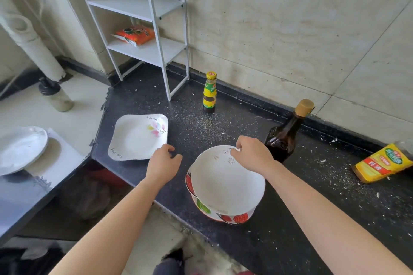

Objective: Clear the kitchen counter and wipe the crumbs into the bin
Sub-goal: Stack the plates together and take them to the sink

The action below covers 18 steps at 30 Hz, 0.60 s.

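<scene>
**Dishes come off first, crumbs wait**

The right hand point(251, 154) pinches the far rim of the top bowl point(225, 181), fingers curled over the edge and thumb inside, a grip that suits lifting it straight off. That white bowl sits tilted inside a strawberry bowl point(225, 216), and the pair rests at the front edge of the dark tabletop point(290, 219), slightly overhanging it. Nesting them makes sense: one carry moves both.

The left hand point(164, 162) hovers loosely curled and holds nothing, its fingertips just at the near right corner of the square plate point(137, 137). The plate lies flat near the tabletop's left edge, and the hand looks set to slide under that corner, though I cannot tell whether it touches yet.

Crumbs point(201, 120) are scattered across the tabletop, thickest in the middle toward the back edge and again on the right. Wiping now would only push them around the things standing there, so clearing comes first. A small sauce bottle point(210, 92) stands upright near the back edge, a dark bottle point(285, 134) stands just behind the right hand, and a yellow-labelled bottle point(383, 163) lies on its side at the right edge.

A white rack point(156, 49) stands at the back left corner with an orange packet point(135, 34) on one shelf. A round plate point(21, 148) sits on a lower surface to the left, a likely place for the dishes. No bin is clearly in view.
</scene>
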Each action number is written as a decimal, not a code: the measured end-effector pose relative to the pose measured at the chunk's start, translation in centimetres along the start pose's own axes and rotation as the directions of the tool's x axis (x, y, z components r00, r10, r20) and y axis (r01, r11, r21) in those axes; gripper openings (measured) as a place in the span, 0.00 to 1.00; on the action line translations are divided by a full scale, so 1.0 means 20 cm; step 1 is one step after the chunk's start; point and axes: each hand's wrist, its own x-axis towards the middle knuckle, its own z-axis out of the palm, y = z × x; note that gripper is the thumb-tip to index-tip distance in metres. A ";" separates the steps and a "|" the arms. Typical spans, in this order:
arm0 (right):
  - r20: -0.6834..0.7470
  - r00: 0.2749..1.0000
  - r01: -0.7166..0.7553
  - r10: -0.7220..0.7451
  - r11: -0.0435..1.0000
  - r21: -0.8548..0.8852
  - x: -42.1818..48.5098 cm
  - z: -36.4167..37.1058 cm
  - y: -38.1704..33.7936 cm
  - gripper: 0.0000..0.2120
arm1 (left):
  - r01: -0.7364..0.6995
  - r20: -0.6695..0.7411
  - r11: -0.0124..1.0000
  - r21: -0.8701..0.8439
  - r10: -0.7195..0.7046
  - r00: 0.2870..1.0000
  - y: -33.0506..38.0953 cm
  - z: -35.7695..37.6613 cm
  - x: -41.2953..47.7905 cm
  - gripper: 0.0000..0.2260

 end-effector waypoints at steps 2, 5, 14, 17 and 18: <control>0.008 0.999 0.041 -0.042 0.997 0.065 0.07 0.05 -0.16 0.09 | 0.011 -0.040 1.000 -0.018 -0.011 0.999 -0.07 -0.09 0.08 0.15; 0.029 0.995 0.088 -0.094 0.985 0.148 0.20 0.18 -0.41 0.13 | 0.008 -0.066 1.000 0.025 -0.006 0.998 -0.23 -0.21 0.25 0.16; 0.195 0.966 -0.219 0.169 0.938 0.268 0.50 0.69 -0.93 0.20 | 0.142 -0.138 0.990 -0.016 -0.143 0.980 -0.73 -0.45 0.59 0.28; 0.172 0.946 -0.320 0.276 0.885 0.339 0.52 0.78 -0.99 0.14 | 0.205 -0.055 0.970 -0.135 -0.213 0.975 -0.83 -0.48 0.68 0.25; 0.168 0.940 -0.339 0.297 0.864 0.371 0.52 0.81 -1.00 0.12 | 0.231 0.001 0.960 -0.158 -0.234 0.972 -0.86 -0.48 0.71 0.22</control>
